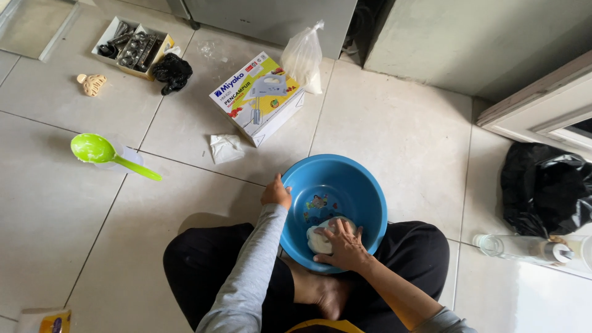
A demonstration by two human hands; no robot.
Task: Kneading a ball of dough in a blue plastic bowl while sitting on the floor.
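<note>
Left hand [275,193] curled; right hand [345,245] flat, fingers [341,229] spread.

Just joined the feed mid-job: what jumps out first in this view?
The blue basin at centre, on the tiled floor between the seated person's legs, catches the eye first. The right hand presses a pale lump of dough inside it, while the left hand grips the rim. Next, the bright green ladle at left and the mixer box beyond the basin.
</note>
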